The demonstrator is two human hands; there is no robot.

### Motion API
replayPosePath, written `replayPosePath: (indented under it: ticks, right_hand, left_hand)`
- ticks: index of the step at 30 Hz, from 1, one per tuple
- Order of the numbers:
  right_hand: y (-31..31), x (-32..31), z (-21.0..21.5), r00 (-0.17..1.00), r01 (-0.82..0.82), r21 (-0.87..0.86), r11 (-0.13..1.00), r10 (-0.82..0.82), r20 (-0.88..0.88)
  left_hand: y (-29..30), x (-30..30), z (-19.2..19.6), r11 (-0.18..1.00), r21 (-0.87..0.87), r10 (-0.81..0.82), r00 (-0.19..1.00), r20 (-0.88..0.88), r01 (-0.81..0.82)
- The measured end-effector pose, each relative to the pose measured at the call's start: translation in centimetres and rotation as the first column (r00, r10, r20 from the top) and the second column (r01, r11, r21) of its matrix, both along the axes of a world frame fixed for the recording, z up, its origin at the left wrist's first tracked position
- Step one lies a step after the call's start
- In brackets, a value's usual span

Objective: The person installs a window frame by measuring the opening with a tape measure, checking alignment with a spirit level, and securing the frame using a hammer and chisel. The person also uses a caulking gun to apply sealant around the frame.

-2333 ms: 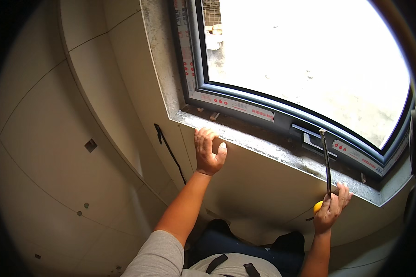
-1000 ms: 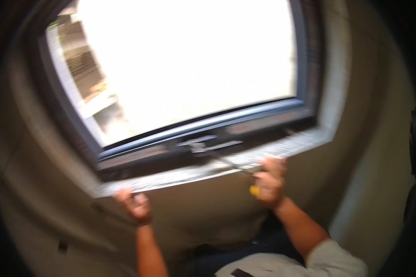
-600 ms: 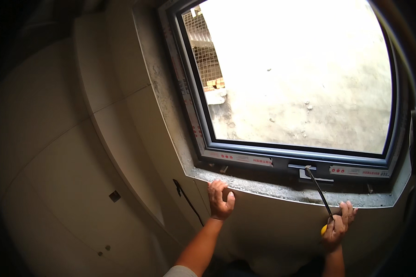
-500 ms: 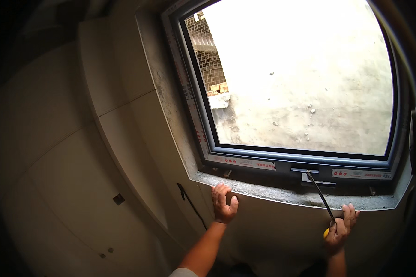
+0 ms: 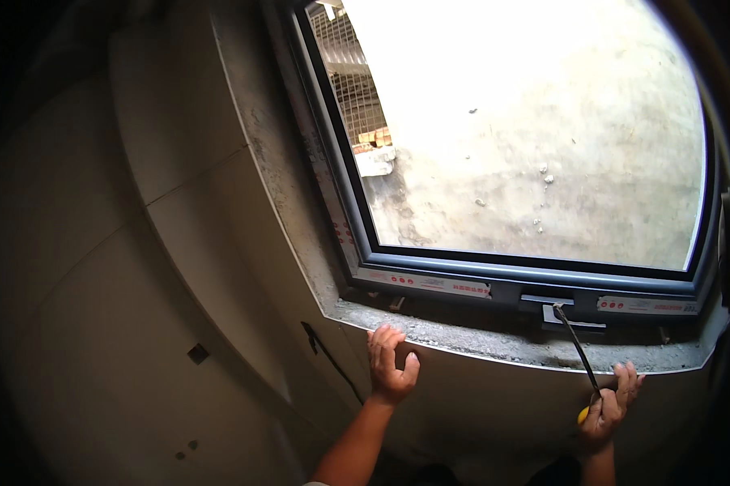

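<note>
My left hand (image 5: 391, 374) rests with spread fingertips on the front edge of the rough concrete sill (image 5: 470, 341), holding nothing. Farther right, my right hand (image 5: 609, 415) is closed around a long tool that looks like a screwdriver (image 5: 580, 353), with a dark thin shaft and a yellow handle end. Its raised fingertips touch the sill edge. The shaft slants up and left across the sill to a small pale plate (image 5: 553, 317) at the bottom of the grey window frame (image 5: 506, 296). Whether the tip presses on the plate or only lies over it, I cannot tell.
Printed protective tape (image 5: 429, 283) covers parts of the frame. Through the glass (image 5: 535, 154) show a pale rough wall and a wire mesh (image 5: 353, 89). Light wall panels (image 5: 211, 219) stand at left, with a dark cable (image 5: 332, 362) and a small square opening (image 5: 199, 354).
The view has shifted slightly, so the window and right hand sit a little farther right. Both hands keep their places on the sill edge, and the right still grips the screwdriver.
</note>
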State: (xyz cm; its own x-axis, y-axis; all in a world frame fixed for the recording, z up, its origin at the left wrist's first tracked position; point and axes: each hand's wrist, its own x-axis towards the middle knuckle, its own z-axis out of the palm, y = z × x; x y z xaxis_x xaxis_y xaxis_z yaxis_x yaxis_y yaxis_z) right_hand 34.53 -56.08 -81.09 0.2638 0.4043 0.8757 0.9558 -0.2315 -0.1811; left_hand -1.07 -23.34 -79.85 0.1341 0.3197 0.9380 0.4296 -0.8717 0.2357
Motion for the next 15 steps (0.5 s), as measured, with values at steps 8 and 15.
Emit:
replayPosePath:
  ticks: [8, 15]
  right_hand:
    - [-0.6, -0.6, 2.3, 0.999, -0.001, -0.042, 0.999, -0.001, -0.051]
    - [-0.5, -2.5, 5.7, 0.975, 0.007, -0.138, 0.990, -0.037, -0.217]
  left_hand:
    - [-0.1, -1.0, 0.5, 0.998, -0.063, -0.032, 0.985, -0.172, 0.022]
    - [-0.4, -4.1, 1.8, 0.976, -0.207, -0.130, 0.936, -0.326, 0.063]
